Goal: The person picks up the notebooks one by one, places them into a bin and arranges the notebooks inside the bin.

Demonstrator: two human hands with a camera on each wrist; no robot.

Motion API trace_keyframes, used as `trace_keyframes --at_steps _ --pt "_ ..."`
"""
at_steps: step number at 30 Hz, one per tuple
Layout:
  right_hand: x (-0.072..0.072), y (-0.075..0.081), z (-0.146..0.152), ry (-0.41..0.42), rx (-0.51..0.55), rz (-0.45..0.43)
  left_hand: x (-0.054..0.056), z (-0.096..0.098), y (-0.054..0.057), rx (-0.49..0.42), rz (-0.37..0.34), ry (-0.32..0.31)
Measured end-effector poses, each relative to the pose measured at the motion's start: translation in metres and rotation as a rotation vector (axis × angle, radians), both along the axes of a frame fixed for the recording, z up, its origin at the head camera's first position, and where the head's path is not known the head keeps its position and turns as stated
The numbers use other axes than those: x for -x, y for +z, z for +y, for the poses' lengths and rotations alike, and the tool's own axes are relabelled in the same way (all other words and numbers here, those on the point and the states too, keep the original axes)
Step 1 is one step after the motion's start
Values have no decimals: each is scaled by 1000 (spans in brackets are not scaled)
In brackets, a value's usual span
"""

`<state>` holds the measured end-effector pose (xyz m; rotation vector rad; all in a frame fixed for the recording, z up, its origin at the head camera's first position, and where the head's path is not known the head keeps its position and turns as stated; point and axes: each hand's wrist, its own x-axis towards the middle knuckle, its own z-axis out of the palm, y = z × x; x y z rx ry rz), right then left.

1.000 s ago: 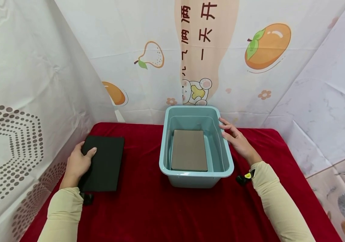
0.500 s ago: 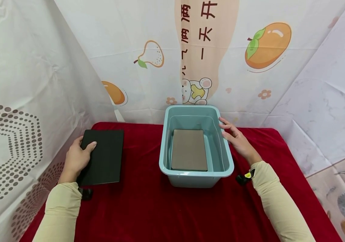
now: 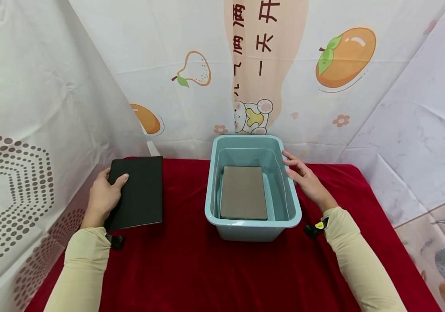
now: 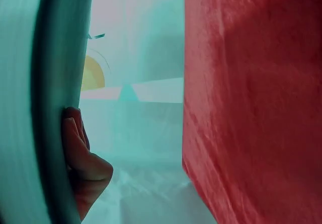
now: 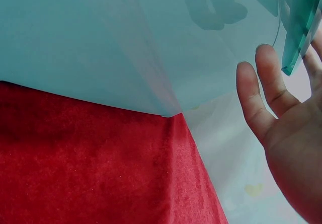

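Observation:
In the head view my left hand (image 3: 105, 195) grips a black-covered book (image 3: 140, 195) by its left edge, thumb on top of the cover. The left wrist view shows the page edges of the book (image 4: 15, 103) up close, with curled fingers (image 4: 83, 158) beneath it. A light blue plastic bin (image 3: 253, 234) stands right of centre. Flat inside the bin lies a grey-brown book (image 3: 243, 193). My right hand (image 3: 310, 184) is at the bin's right rim, its fingers mostly straight. In the right wrist view the right fingers (image 5: 269, 78) spread beside the bin's outer wall.
A red velvet cloth (image 3: 191, 273) covers the table. Behind it hangs a white curtain (image 3: 148, 43) with fruit prints, close to the bin's far side. Another dotted white curtain (image 3: 31, 108) runs along the left, near my left hand.
My left hand has raised the black book, which now sits farther up the head view and slightly to the right. The right hand and the bin have stayed put.

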<state>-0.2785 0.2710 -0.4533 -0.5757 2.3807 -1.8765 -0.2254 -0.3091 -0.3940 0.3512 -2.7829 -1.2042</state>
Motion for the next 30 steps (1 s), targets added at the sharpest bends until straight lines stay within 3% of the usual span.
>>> trace_keyframes --at_steps 14,24,30 --pt "-1 1 -2 5 15 0 13 22 13 -116 22 16" --pt "-1 2 -2 4 17 0 25 41 24 -188 57 115" --pt "0 0 -1 2 14 0 31 51 30 -264 76 107"
